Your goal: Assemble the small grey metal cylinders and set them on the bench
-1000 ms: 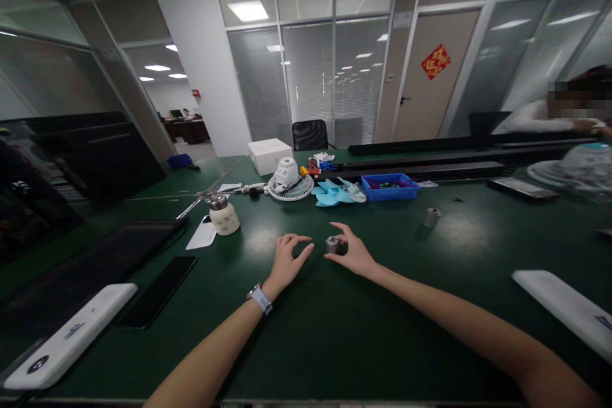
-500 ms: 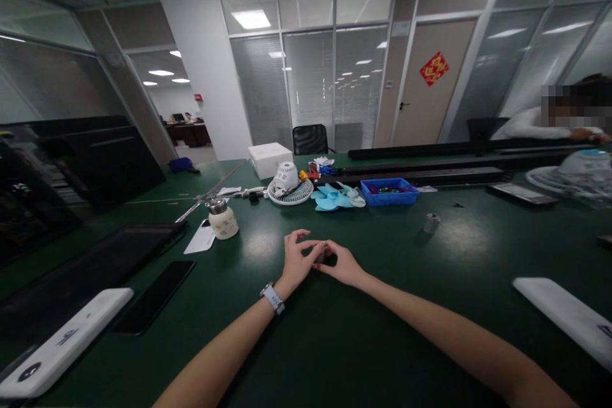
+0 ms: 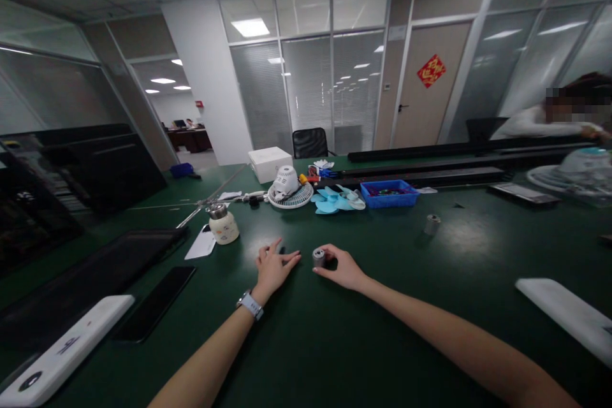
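Two hands are seen in the head view, both laid on the dark green table (image 3: 335, 344). The left hand (image 3: 271, 266) is held open, its fingers spread and pointed forward, with the palm low over the tabletop; nothing is gripped by it, and a pale watch (image 3: 250, 304) is worn on its wrist. The right hand (image 3: 342, 266) is curled around a small grey cylinder (image 3: 319, 257), which is pinched between thumb and fingertips at table level, just to the right of the left hand's fingertips. A second grey cylinder (image 3: 431, 224) stands well apart, farther back and to the right.

Behind the hands, a cream jar (image 3: 222, 224) with a metal lid, a white fan grille (image 3: 289, 186), light blue fan blades (image 3: 337, 199) and a blue tray (image 3: 388, 192) are set out.

A dark mark is printed on the white device (image 3: 62, 350) at the lower left, but it is too blurred to be read. Gold characters are carried by the red diamond sign (image 3: 431, 70) on the door; they cannot be made out. No brand can be read on the jar or the watch.
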Motion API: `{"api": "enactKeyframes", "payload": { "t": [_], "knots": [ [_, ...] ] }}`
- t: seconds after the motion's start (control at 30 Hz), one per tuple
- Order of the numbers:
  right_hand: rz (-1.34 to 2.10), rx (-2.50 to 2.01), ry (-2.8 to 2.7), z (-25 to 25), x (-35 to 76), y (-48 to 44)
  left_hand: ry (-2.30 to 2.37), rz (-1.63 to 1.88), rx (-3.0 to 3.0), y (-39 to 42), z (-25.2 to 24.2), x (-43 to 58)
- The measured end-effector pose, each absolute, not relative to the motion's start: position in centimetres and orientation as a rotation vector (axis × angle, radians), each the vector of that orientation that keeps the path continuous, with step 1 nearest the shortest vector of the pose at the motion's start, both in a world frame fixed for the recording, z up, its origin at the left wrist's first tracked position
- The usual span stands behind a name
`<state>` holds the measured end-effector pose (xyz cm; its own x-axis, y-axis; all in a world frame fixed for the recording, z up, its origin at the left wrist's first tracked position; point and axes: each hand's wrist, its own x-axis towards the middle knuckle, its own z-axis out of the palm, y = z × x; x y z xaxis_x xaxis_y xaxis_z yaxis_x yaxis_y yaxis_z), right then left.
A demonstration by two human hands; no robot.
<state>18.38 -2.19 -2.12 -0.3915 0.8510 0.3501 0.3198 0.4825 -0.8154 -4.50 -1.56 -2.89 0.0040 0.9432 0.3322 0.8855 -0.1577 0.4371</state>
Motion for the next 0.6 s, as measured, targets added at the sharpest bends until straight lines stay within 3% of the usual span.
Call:
{"api": "enactKeyframes", "payload": {
  "t": [0.27, 0.6],
  "knots": [
    [0.826, -1.066, -1.931, -1.1, 20.6, -2.8, 1.958, 1.120, 1.942, -1.0, -2.4, -4.4],
    [0.363, -1.747, -1.265, -3.2, 40.3, -1.0, 1.925, 1.201, 1.877, -0.5, -2.8, -4.5]
  ]
}}
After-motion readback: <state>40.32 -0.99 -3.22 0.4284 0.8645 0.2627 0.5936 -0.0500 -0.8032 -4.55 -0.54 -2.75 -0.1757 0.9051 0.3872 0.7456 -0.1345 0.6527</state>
